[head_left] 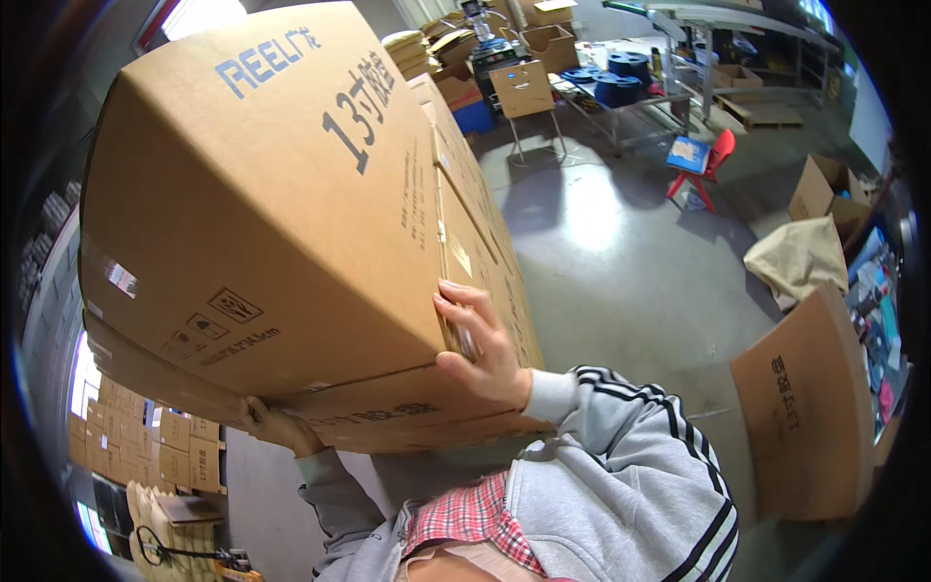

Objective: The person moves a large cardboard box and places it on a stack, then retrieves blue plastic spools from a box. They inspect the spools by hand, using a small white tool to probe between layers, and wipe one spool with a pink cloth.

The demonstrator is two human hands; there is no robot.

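Note:
A large brown cardboard box (242, 194) with dark printing fills the left and middle of the view, resting on another cardboard box (388, 412) beneath it. My left hand (276, 427) has its fingers curled at the upper box's lower edge, near the seam between the two; part of that hand is hidden. At the box's near right corner, my right hand (490, 349) is bent around the edge, fingers above and thumb below. A small shiny patch shows between them, too unclear to name.
More stacked cartons (465, 204) stand behind the box. Toward the back are a small stand with a board (524, 92), a table with blue spools (621, 87) and a red chair (713, 165). A cardboard piece (805, 417) and beige sack (800, 257) lie right.

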